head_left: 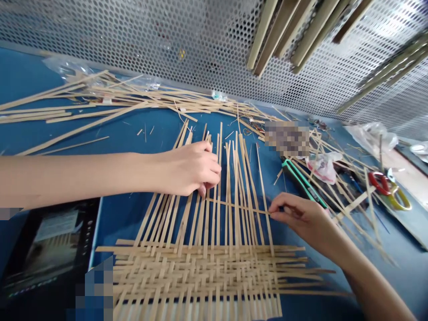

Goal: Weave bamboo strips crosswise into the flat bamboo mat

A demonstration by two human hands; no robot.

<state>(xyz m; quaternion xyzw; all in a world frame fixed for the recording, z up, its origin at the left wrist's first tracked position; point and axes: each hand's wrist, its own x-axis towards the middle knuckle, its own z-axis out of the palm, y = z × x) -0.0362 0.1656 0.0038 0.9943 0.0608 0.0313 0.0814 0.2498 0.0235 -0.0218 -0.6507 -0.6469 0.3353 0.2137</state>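
A mat of pale flat strips (200, 272) lies on the blue table, woven at its near part, with long loose upright strips (237, 178) fanning away from me. A thin crosswise strip (239, 206) runs over several of the upright strips. Its right end is pinched between the thumb and fingers of my right hand (297, 216). My left hand (197, 169) is above the upright strips left of centre, its fingers curled and closed near the crosswise strip's left end; what they grip is partly hidden.
Loose strips (187, 101) lie along the metal mesh panel (160, 44) at the back. A green cutter (304, 183), red and yellow scissors (389, 189) and plastic bags are at right. A dark tablet (50, 249) sits at lower left.
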